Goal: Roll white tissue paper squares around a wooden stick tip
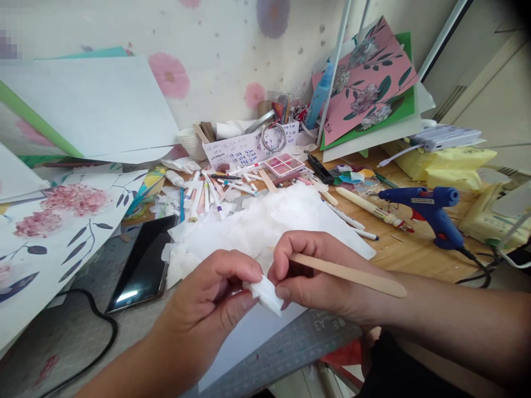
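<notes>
Pinched between the thumb and forefinger of my left hand (215,293) is a small folded wad of white tissue (266,296). My right hand (311,271) is closed, its thumb and fingertips touching the wad's other end. A flat wooden craft stick (352,273) rests in the same right hand, its rounded end pointing toward the wrist. Just beyond both hands lies a fluffy white heap (274,215), cotton or tissue, on a sheet of white paper (253,348). The fingers hide part of the wad.
A cutting mat (327,331) lies under the paper. A black phone (143,262) and a flower picture (74,221) are at left. Several markers (207,193) and a pink palette (284,165) lie behind the heap. A blue glue gun (427,207) with its cord stands at right.
</notes>
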Motion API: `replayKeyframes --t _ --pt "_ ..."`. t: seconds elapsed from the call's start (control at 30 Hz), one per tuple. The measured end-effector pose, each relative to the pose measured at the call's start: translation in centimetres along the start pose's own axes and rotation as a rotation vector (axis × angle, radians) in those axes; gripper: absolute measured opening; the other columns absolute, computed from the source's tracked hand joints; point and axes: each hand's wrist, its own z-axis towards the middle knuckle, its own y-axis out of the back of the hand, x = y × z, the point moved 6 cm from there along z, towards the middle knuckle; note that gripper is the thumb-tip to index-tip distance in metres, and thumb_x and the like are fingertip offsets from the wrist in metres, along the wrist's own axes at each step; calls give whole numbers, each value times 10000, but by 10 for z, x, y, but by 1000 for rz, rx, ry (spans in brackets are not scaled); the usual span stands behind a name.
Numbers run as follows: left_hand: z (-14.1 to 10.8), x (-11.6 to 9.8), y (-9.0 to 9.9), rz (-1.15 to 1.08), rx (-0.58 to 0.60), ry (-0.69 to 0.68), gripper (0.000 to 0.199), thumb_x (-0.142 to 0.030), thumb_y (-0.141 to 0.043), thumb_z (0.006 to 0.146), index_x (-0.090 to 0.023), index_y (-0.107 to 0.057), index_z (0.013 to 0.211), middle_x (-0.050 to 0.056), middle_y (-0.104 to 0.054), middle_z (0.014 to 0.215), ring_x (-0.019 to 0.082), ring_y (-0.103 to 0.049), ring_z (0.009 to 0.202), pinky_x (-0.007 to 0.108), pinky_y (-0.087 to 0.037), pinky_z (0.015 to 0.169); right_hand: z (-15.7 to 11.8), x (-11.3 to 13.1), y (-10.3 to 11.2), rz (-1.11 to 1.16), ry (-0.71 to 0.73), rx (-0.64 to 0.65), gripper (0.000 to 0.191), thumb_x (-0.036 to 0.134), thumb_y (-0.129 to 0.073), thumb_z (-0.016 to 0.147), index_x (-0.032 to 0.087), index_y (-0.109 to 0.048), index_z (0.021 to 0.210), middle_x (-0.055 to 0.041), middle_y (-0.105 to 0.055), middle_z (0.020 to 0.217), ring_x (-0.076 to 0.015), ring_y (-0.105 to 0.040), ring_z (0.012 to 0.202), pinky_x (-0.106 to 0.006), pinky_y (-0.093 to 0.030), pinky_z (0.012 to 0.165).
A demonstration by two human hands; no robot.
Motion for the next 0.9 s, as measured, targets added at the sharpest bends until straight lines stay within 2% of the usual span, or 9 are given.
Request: replayKeyframes --t 0.13,0.27,0.37,0.43,0.5,0.63,0.7,0.77,0.9 --pt "2 -3 -3 -50 37 -28 389 -31 -570 887 -377 -630 1054 -43 -682 945 137 -654 822 230 -521 739 1 -2 0 6 -2 9 183 37 -678 708 177 -567 743 69 -643 611 -58 -590 583 -148 -433 566" --pt "1 0 -5 -121 39 90 263 -121 -605 910 -358 -638 1019 -36 -692 882 153 -663 772 252 -525 707 -1 2 -3 47 14 45 168 32 -622 709 178 -543 734 45 -653 677 -72 -595 642 -182 -450 625" --pt "1 4 -2 -149 0 166 168 -158 -645 887 -304 -649 972 -20 -683 832 150 -653 731 229 -515 653 -6 7 -5 -48 56 65 183 110 -691 703 177 -535 769 54 -574 661 -69 -499 585 -180 -390 547" --pt "1 7 -1 -153 -23 217 163 -154 -698 840 -277 -653 938 -18 -676 809 149 -644 719 225 -510 646 -9 10 -7 -108 123 94 239 159 -733 702 182 -515 797 64 -523 661 -67 -446 567 -179 -365 518" --pt "1 11 0 -178 -39 276 172 -173 -755 795 -258 -660 912 -21 -668 781 146 -628 703 224 -499 637 -11 11 -8 -178 212 98 262 178 -747 711 185 -507 814 53 -523 706 -73 -453 596 -185 -386 537" --pt "0 21 -8 -436 -9 390 173 -282 -807 786 -243 -680 896 -16 -688 790 149 -633 757 220 -487 660 -13 10 -6 -340 357 3 241 157 -755 720 186 -540 826 26 -548 777 -94 -493 659 -214 -431 596" --pt "0 23 -17 -630 55 423 154 -289 -807 797 -230 -681 864 -16 -704 806 147 -654 782 226 -493 692 -13 9 -7 -313 374 -7 209 150 -736 750 188 -540 810 18 -582 758 -101 -534 660 -224 -455 611" --pt "1 21 -24 -779 111 426 145 -263 -808 800 -212 -677 838 -21 -708 808 135 -668 755 229 -500 697 -12 7 -9 -203 343 39 187 167 -714 793 189 -529 796 4 -632 753 -109 -607 680 -235 -493 639" --pt "3 19 -28 -822 148 402 115 -198 -796 810 -196 -682 827 -17 -701 810 133 -679 739 244 -512 710 -9 7 -11 -23 267 133 231 262 -749 803 188 -532 774 1 -661 750 -121 -670 729 -269 -541 714"
